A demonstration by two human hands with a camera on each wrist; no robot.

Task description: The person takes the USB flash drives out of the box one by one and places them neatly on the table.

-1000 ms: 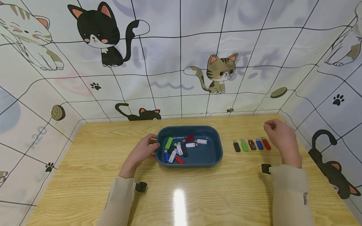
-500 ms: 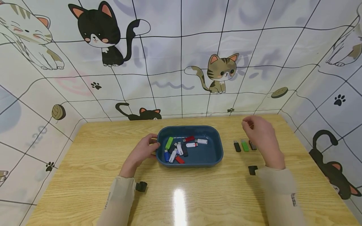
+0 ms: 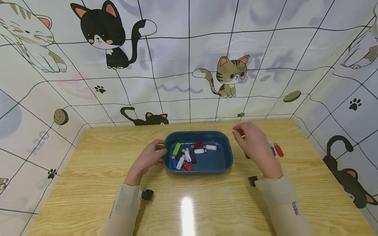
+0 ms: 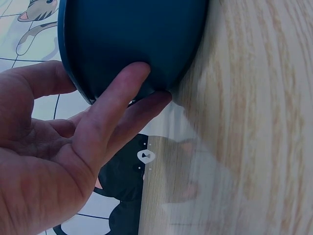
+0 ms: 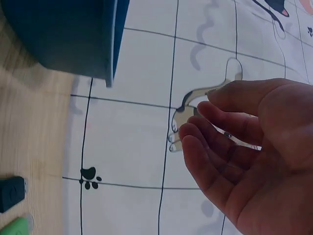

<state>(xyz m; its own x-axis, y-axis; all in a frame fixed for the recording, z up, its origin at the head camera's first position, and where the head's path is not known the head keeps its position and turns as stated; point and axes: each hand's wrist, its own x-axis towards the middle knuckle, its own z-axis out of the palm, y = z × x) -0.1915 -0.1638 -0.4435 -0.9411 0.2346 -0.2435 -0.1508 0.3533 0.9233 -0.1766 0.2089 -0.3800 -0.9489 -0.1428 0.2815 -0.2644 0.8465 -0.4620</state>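
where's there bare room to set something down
Free: table between the sleeves, in front of the tray, and left of the left hand. Crowded: the tray's left half, where usb sticks cluster; more lie by the right hand.

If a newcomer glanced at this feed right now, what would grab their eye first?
Probably the big black-and-white cat printed on the upper left of the backdrop. Next, the dark blue tray mid-table, held at its left end by the left hand, with mixed-color USB sticks inside. Then the lone bright red stick on the far right.
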